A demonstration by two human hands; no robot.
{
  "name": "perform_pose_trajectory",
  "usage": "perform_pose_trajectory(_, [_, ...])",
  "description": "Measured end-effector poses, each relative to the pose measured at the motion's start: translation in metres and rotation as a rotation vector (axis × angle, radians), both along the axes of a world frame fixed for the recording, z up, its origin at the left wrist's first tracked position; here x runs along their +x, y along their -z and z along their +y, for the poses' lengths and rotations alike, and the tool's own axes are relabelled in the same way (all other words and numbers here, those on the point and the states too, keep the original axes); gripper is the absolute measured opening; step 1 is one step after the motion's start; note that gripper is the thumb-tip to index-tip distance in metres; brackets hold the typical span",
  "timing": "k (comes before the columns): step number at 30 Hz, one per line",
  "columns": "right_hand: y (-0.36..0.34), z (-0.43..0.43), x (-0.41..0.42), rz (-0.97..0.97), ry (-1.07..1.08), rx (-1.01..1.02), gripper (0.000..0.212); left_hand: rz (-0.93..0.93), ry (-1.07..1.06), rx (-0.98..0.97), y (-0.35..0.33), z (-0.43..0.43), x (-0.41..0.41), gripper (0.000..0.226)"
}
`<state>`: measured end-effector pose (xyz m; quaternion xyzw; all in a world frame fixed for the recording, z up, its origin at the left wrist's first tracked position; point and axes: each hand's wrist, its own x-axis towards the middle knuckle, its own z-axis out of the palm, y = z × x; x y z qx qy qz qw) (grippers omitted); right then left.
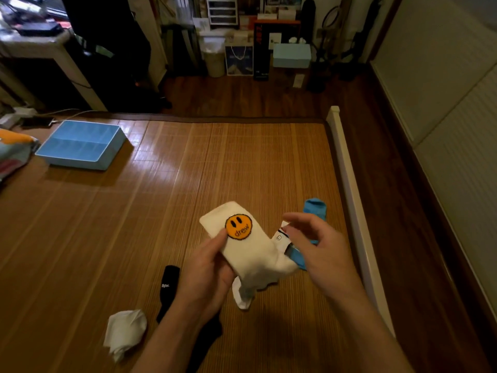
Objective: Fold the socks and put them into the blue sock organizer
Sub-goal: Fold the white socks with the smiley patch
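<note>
Here, in the head view, we see the left hand point(207, 275) gripping a white sock point(252, 254) above the bamboo mat point(242, 162). Its fingers curl round the sock's lower part and the thumb lies just beside the orange smiley patch point(238, 226) marked "drew". The sock's cuff end points up and away from us, and its foot end hangs down below the hand. The right hand point(320, 254) hovers just beside the sock with its fingers loosely spread and slightly bent, holding nothing. Under it lie a blue sock point(315, 208) and a small white sock with a round logo point(279, 238). A black sock point(168, 286) lies on the mat beside the left forearm, and a crumpled white sock point(125, 329) lies further left. The blue sock organizer point(113, 157) sits well apart, at the mat's far left.
</note>
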<state>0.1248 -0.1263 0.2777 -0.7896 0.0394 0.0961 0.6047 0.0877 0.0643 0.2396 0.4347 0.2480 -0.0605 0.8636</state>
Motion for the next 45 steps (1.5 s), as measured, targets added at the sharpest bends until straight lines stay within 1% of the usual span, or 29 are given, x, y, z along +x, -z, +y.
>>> perform_pose_trajectory(1, [0.002, -0.001, 0.003, -0.006, 0.003, 0.011, 0.02, 0.006, -0.006, -0.065, -0.001, 0.002, 0.002, 0.047])
perform_pose_trajectory(2, [0.002, 0.001, 0.004, -0.009, -0.024, 0.026, 0.019, 0.002, 0.006, -0.085, -0.001, 0.003, 0.003, 0.049])
perform_pose_trajectory(5, [0.003, 0.01, 0.006, -0.033, -0.135, 0.019, 0.021, -0.046, 0.087, -0.041, -0.001, 0.003, 0.003, 0.046])
perform_pose_trajectory(7, [0.001, 0.016, 0.006, -0.055, -0.166, 0.025, 0.031, -0.082, 0.154, 0.0, 0.0, 0.002, 0.004, 0.044])
perform_pose_trajectory(9, [0.001, 0.02, 0.007, -0.035, -0.149, 0.039, 0.049, -0.111, 0.212, 0.037, -0.002, 0.002, 0.004, 0.043])
perform_pose_trajectory(10, [0.001, 0.021, 0.008, -0.013, -0.137, 0.043, 0.053, -0.125, 0.247, 0.057, -0.002, 0.004, 0.004, 0.042])
perform_pose_trajectory(11, [0.0, 0.021, 0.009, 0.0, -0.136, 0.041, 0.05, -0.143, 0.289, 0.085, -0.003, 0.004, 0.003, 0.04])
perform_pose_trajectory(14, [0.0, 0.021, 0.011, -0.057, -0.176, 0.026, 0.02, -0.187, 0.412, 0.227, -0.003, 0.005, -0.001, 0.037])
perform_pose_trajectory(16, [0.0, 0.022, 0.01, -0.077, -0.203, 0.153, 0.015, -0.187, 0.475, 0.395, -0.003, 0.004, -0.004, 0.04])
perform_pose_trajectory(18, [-0.003, 0.023, 0.009, -0.043, -0.199, 0.347, 0.018, -0.184, 0.575, 0.539, -0.002, 0.003, -0.007, 0.044])
perform_pose_trajectory(19, [-0.004, 0.022, 0.01, -0.035, -0.185, 0.4, 0.02, -0.179, 0.629, 0.574, 0.0, 0.002, -0.009, 0.042])
perform_pose_trajectory(21, [-0.006, 0.019, 0.013, -0.036, -0.114, 0.416, 0.024, -0.154, 0.715, 0.583, 0.005, 0.002, -0.013, 0.035])
perform_pose_trajectory(23, [-0.004, 0.013, 0.018, -0.005, -0.016, 0.466, 0.039, -0.134, 0.781, 0.579, 0.01, 0.003, -0.018, 0.032])
perform_pose_trajectory(25, [0.001, 0.008, 0.022, 0.06, 0.093, 0.575, 0.053, -0.095, 0.849, 0.596, 0.015, 0.007, -0.023, 0.022])
perform_pose_trajectory(26, [0.005, 0.004, 0.024, 0.089, 0.159, 0.611, 0.056, -0.071, 0.874, 0.598, 0.018, 0.009, -0.026, 0.016])
perform_pose_trajectory(27, [0.01, 0.001, 0.026, 0.116, 0.237, 0.623, 0.055, -0.053, 0.887, 0.601, 0.022, 0.011, -0.028, 0.014])
perform_pose_trajectory(29, [0.022, -0.008, 0.03, 0.168, 0.38, 0.603, 0.048, -0.015, 0.883, 0.591, 0.031, 0.016, -0.031, 0.025])
perform_pose_trajectory(32, [0.041, -0.025, 0.03, 0.245, 0.525, 0.605, 0.046, 0.054, 0.836, 0.444, 0.04, 0.024, -0.036, 0.031])
perform_pose_trajectory(35, [0.06, -0.04, 0.025, 0.291, 0.637, 0.648, 0.049, 0.113, 0.655, 0.312, 0.044, 0.028, -0.039, 0.04])
perform_pose_trajectory(36, [0.067, -0.044, 0.022, 0.336, 0.644, 0.697, 0.047, 0.123, 0.582, 0.292, 0.046, 0.027, -0.04, 0.043])
perform_pose_trajectory(37, [0.073, -0.046, 0.018, 0.427, 0.622, 0.776, 0.044, 0.13, 0.527, 0.266, 0.047, 0.026, -0.04, 0.044])
perform_pose_trajectory(38, [0.08, -0.046, 0.012, 0.561, 0.566, 0.844, 0.044, 0.131, 0.499, 0.241, 0.047, 0.025, -0.041, 0.045])
perform_pose_trajectory(39, [0.086, -0.042, 0.005, 0.688, 0.492, 0.867, 0.046, 0.129, 0.491, 0.224, 0.048, 0.023, -0.042, 0.046])
perform_pose_trajectory(40, [0.092, -0.036, -0.004, 0.772, 0.421, 0.859, 0.049, 0.128, 0.493, 0.213, 0.048, 0.022, -0.042, 0.047])
perform_pose_trajectory(41, [0.097, -0.031, -0.011, 0.815, 0.391, 0.84, 0.048, 0.128, 0.498, 0.202, 0.048, 0.021, -0.043, 0.048])
perform_pose_trajectory(43, [0.107, -0.025, -0.019, 0.806, 0.437, 0.838, 0.044, 0.123, 0.493, 0.186, 0.049, 0.022, -0.044, 0.055])
perform_pose_trajectory(45, [0.109, -0.026, -0.02, 0.704, 0.528, 0.867, 0.039, 0.118, 0.436, 0.158, 0.053, 0.024, -0.047, 0.071])
